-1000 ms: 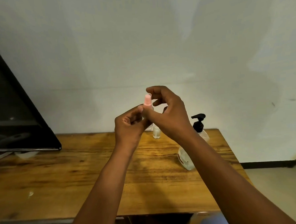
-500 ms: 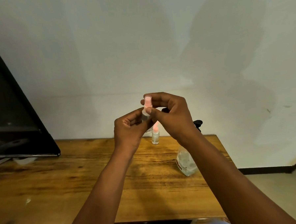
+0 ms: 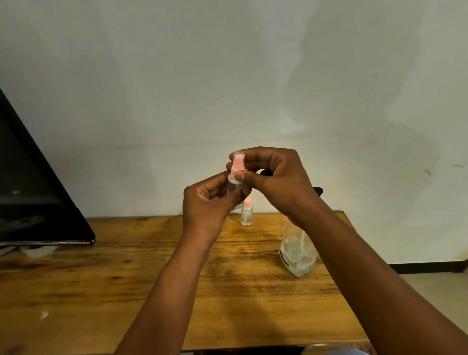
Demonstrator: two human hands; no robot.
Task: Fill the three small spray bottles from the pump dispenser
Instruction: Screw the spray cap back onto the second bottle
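Holding a small spray bottle (image 3: 234,181) upright above the wooden table (image 3: 140,277), in front of the pale wall (image 3: 221,69). Left hand (image 3: 207,203) curled round the clear body from below and from the left, so only the shoulder and neck stand clear of the fingers. Right hand (image 3: 276,180) closed on the pink sprayer top (image 3: 238,163), thumb tip against its near side and fingers curved over behind it; clear cap visible above the pink part. Both grips narrow, each pinching its own part of the same bottle, the two hands touching at the neck.

Behind and below the hands, second small spray bottle (image 3: 247,213) upright on the table near its far edge, pink top on, clear liquid inside. Just left of it, base of another clear bottle (image 3: 237,208) peeking from behind the left hand; cannot tell its top. Pump dispenser (image 3: 297,252) standing to the right on the table, mostly hidden by the right forearm, clear body partly filled, black pump head (image 3: 319,191) just showing past the wrist. Well apart from the held bottle. Dark monitor (image 3: 18,175) at far left.
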